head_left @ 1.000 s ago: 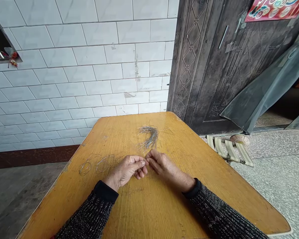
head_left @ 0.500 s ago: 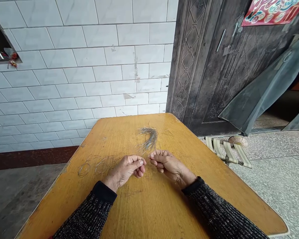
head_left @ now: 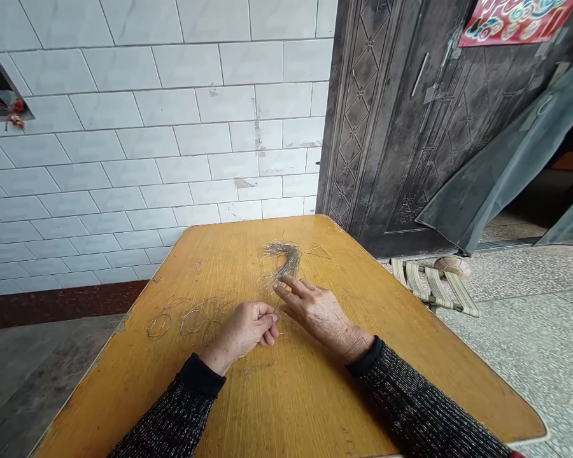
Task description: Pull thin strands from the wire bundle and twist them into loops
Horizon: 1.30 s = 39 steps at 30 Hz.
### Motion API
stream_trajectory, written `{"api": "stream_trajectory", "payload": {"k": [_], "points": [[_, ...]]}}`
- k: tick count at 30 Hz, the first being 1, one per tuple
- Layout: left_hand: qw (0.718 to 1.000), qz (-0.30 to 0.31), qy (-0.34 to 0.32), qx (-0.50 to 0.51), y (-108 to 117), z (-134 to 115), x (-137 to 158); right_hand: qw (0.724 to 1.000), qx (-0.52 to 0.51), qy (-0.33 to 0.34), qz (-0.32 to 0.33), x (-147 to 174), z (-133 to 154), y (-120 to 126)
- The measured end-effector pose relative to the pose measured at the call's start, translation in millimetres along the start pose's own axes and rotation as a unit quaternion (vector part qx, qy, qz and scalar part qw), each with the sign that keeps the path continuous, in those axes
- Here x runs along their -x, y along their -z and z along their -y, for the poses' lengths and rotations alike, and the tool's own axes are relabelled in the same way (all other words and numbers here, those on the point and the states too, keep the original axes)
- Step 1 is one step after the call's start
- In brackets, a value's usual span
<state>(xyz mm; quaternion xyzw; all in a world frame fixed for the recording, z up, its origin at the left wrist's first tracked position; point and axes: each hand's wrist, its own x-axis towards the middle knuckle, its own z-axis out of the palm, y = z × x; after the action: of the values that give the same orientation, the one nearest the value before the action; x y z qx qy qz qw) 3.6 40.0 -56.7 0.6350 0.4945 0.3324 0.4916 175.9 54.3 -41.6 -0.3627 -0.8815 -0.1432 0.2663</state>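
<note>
My left hand [head_left: 248, 331] is closed in a pinch on a thin wire [head_left: 277, 305] over the middle of the table. My right hand [head_left: 318, 312] is beside it, palm down, with its fingers stretched forward and apart near the upper part of that wire. Its thumb is mostly hidden, and whether the fingers touch the wire is unclear. Just beyond the right fingertips lies a curved bundle of thin metal wires [head_left: 291, 257]. Left of my left hand, several wire loops [head_left: 191, 321] rest on the tabletop, the nearest partly covered by the hand.
The yellow wooden table [head_left: 267, 407] reaches a white tiled wall [head_left: 186, 140] and a dark carved door [head_left: 386, 159]. A few stray wires [head_left: 321, 252] lie right of the bundle. On the floor at right stands a low strap-seated stool [head_left: 432, 286], near a hanging grey curtain [head_left: 496, 178].
My right hand has turned palm down and its fingers have opened from a pinch, reaching slightly forward. The left hand keeps its pinch, a little lower in view.
</note>
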Motion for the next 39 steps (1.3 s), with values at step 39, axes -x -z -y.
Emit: {"api": "stream_trajectory", "payload": {"k": [39], "points": [[0.973, 0.060, -0.035, 0.219, -2.0, -13.7, 8.4, 0.974, -0.158, -0.077, -0.140, 2.2, -1.9, -20.6]]}}
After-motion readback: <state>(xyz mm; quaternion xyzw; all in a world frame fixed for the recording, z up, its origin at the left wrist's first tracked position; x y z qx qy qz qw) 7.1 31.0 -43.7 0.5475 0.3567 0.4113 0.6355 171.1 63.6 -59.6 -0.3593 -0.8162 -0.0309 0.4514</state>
